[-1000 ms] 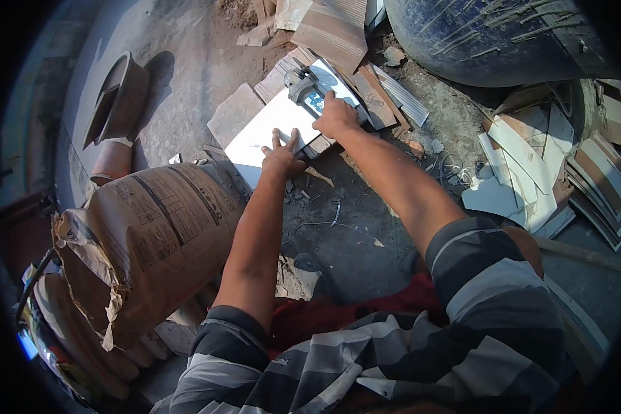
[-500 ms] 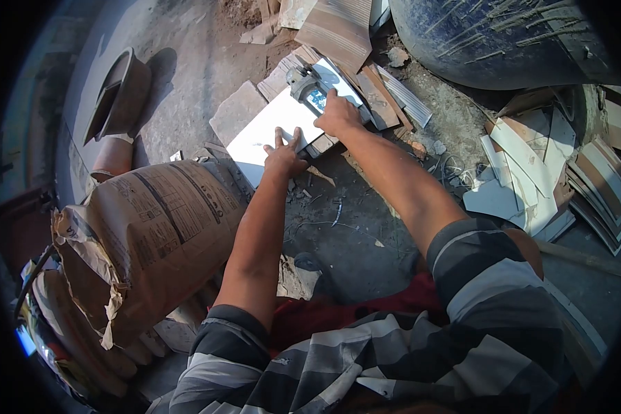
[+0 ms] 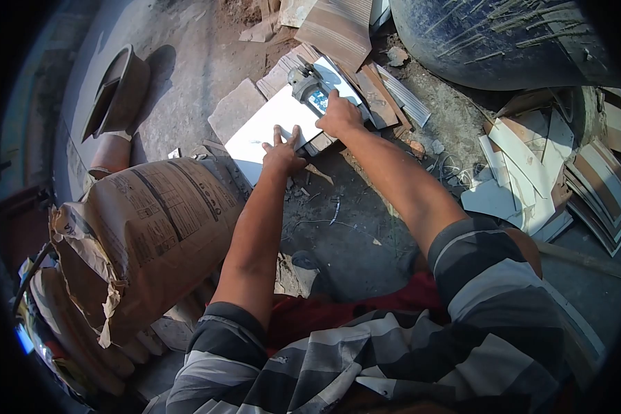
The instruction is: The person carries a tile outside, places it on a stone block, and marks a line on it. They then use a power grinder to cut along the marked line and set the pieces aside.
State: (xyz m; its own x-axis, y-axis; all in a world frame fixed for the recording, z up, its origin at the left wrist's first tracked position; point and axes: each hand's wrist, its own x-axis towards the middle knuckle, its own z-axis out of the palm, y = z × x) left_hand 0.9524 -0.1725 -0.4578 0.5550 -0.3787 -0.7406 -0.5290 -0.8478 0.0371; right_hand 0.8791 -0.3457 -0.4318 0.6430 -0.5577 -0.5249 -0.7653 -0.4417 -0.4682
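Observation:
A white tile (image 3: pixel 250 138) lies at a slant across other boards and slabs on the ground, bright in the sun. My left hand (image 3: pixel 283 155) presses flat on its near edge, fingers spread. On the tile's far part rests a handheld power cutter (image 3: pixel 303 84) with a grey metal body and a blue-patterned side. My right hand (image 3: pixel 341 116) is wrapped round its rear end. The cutter's blade and its contact with the tile cannot be made out.
A large paper sack (image 3: pixel 162 224), torn open, stands at the left. Beyond it are a tilted basin (image 3: pixel 132 93) and a clay-coloured pipe piece (image 3: pixel 112 153). Broken tiles (image 3: pixel 524 162) are heaped at the right. A dirty blue drum (image 3: pixel 490 45) sits at the upper right.
Both hands and the cutter stay almost in place on the tile. The view has shifted very slightly.

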